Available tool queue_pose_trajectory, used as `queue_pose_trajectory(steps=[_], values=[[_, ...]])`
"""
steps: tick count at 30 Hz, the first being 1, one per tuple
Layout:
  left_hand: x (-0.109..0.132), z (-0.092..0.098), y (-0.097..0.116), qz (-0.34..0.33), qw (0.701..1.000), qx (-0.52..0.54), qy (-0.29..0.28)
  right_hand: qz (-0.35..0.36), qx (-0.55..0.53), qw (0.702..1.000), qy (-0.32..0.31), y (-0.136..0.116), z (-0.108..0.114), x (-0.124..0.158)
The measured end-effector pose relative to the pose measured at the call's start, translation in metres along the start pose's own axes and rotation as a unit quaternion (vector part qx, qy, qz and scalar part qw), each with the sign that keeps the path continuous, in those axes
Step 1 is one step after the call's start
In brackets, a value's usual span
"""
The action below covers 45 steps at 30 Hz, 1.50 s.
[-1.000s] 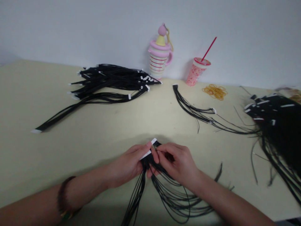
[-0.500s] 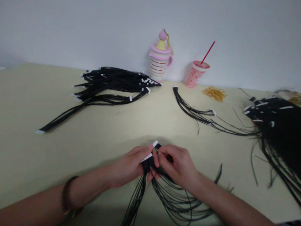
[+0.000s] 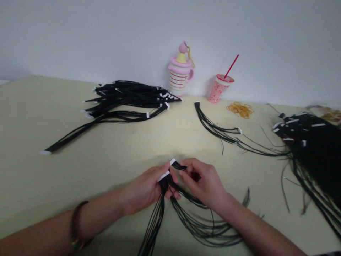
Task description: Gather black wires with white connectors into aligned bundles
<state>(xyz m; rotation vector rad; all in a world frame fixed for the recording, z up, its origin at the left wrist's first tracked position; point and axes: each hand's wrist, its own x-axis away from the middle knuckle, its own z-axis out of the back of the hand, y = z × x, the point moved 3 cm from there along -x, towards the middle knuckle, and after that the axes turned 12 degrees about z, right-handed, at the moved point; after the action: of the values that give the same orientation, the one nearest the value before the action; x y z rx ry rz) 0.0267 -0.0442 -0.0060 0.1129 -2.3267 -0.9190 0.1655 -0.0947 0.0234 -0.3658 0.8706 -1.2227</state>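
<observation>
- The pale table fills the middle and lower frame, under both hands.
- A dark heap of wires lies along the right edge, well apart from the hands.
- A flatter pile of wire harnesses rests in the upper left.
- The held wire harness is at lower centre, between the two hands; its strands fan downward, one group toward the bottom edge, another curving to the lower right beneath the right forearm.
- The left hand, coming in from the lower left, is clamped on the harness near its white ends, thumb on top, other fingertips showing beneath.
- The right hand, coming in from the lower right, has thumb and forefinger together in a pinch on short wires.
- The wide white connector sits under the left thumb, its long axis slanting from lower left to upper right; the left hand is clearly the nearer.
- The small white connector lies just beyond the left thumb tip, left of and slightly above the right fingertips.
- The short black wires bridge that gap, running rightward and slightly down from the small connector into the right pinch.
</observation>
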Motion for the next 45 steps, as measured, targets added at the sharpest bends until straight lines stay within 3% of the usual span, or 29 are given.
queue_pose_trajectory(steps=[7, 13, 18, 19, 21, 24, 26, 28, 36, 45], values=[[0.003, -0.003, 0.002, -0.002, 0.998, 0.037, -0.047, -0.040, 0.107, 0.993, 0.002, 0.030, 0.038, -0.002], [0.001, 0.002, 0.003, 0.001, 0.997, 0.072, -0.025, -0.023, 0.125, 0.992, -0.012, 0.041, 0.047, -0.006], [-0.001, 0.004, 0.004, -0.009, 0.994, 0.106, 0.005, 0.036, 0.139, 0.970, 0.195, 0.009, 0.060, -0.001], [-0.001, 0.004, 0.004, -0.010, 0.994, 0.109, 0.006, 0.045, 0.122, 0.969, 0.210, 0.002, 0.058, 0.002], [-0.001, 0.003, 0.003, -0.010, 0.993, 0.114, 0.007, 0.081, 0.078, 0.980, 0.166, -0.013, 0.048, 0.007], [-0.002, 0.002, 0.003, -0.026, 0.993, 0.118, -0.008, 0.130, 0.081, 0.988, 0.012, -0.024, 0.023, 0.014], [-0.002, 0.003, 0.003, -0.042, 0.992, 0.115, -0.019, 0.105, 0.101, 0.985, -0.088, -0.023, 0.009, 0.016], [-0.001, 0.004, 0.003, -0.050, 0.992, 0.115, -0.021, 0.072, 0.092, 0.982, -0.151, -0.018, 0.001, 0.016], [0.000, 0.001, 0.005, -0.048, 0.992, 0.111, -0.026, 0.046, -0.034, 0.993, -0.101, -0.018, 0.006, 0.009], [0.000, 0.002, 0.003, -0.054, 0.993, 0.101, -0.038, 0.091, 0.096, 0.982, -0.133, -0.018, 0.005, 0.011]])
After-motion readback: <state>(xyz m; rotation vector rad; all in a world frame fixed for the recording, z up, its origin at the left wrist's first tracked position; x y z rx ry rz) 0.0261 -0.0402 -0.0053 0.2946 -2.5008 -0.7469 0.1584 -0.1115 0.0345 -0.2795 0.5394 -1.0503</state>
